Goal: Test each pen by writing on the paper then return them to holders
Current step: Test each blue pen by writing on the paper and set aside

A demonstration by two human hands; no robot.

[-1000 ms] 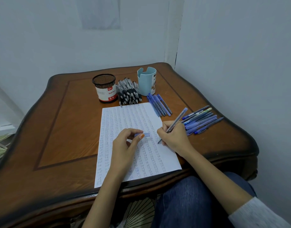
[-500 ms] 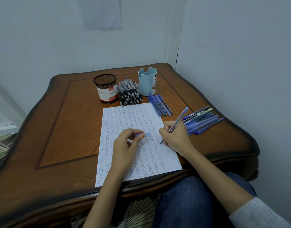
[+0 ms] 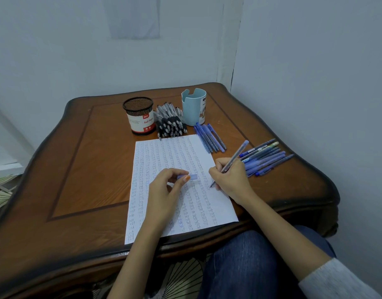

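A white sheet of paper [image 3: 164, 152] covered in rows of small writing lies on the wooden table [image 3: 82, 160]. My right hand [image 3: 231, 180] grips a blue pen [image 3: 236, 155] with its tip on the paper's right side. My left hand [image 3: 164, 190] rests over the paper and pinches the pen's pale blue cap [image 3: 193, 176] between thumb and finger. Behind the paper stand a black mesh holder [image 3: 139, 115] with a red and white label and a light blue holder [image 3: 193, 106].
A pile of black and grey pens [image 3: 169, 123] lies between the holders. Several blue pens [image 3: 209, 138] lie right of it, and another group of blue pens [image 3: 265, 157] lies near the table's right edge. Walls close in behind and to the right.
The pen tip has shifted slightly on the paper as my right hand writes. My left hand keeps holding the cap in the same place.
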